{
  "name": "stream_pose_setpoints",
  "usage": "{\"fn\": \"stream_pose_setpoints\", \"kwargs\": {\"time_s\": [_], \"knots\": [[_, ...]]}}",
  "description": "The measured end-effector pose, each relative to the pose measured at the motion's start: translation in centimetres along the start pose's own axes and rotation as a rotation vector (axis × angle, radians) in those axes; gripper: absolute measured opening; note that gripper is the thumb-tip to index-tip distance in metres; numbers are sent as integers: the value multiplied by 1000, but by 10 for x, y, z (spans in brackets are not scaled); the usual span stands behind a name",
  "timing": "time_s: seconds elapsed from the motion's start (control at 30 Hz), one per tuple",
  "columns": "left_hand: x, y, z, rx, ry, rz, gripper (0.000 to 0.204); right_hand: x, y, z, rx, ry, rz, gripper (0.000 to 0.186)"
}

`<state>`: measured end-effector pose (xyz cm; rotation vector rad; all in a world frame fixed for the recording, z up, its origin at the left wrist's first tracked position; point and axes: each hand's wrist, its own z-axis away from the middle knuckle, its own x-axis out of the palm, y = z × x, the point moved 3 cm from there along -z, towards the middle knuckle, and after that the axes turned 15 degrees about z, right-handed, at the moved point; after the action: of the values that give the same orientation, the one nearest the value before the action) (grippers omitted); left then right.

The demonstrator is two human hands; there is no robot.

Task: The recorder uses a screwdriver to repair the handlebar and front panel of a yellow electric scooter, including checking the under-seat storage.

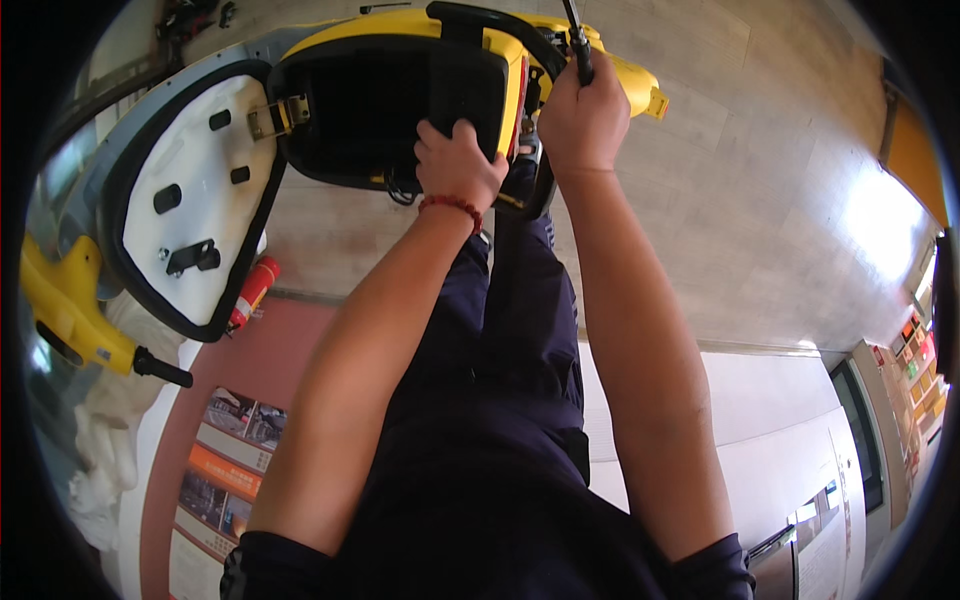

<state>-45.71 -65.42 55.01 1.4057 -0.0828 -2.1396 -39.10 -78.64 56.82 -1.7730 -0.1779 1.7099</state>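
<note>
A yellow scooter body (622, 80) fills the top, with a black open compartment (350, 100). My left hand (458, 165), a red beaded bracelet on its wrist, rests spread on that compartment's near right edge. Beside it, my right hand (585, 115) is closed round the black handle of a long tool (579, 40) with a metal shaft, above the scooter's black grab rail (500, 25). The raised seat (190, 210), white underside showing, hangs at the left on a metal hinge (280, 117).
Yellow handlebars (80, 310) are at the left, near a red fire extinguisher (255, 290). My dark-trousered legs stand on pale floor (730, 220). A poster board (205, 455) is lower left; shelves of boxes (920, 390) stand at the far right.
</note>
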Motion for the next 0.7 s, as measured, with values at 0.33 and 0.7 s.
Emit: {"fn": "stream_pose_setpoints", "kwargs": {"time_s": [0.33,0.7], "knots": [[1,0,0,-45,-91,-10,57,0,-2,-1,-7,11,54,17],[3,0,-2,-67,-93,8,54,0,-3,-2,-35,24,82,17]]}}
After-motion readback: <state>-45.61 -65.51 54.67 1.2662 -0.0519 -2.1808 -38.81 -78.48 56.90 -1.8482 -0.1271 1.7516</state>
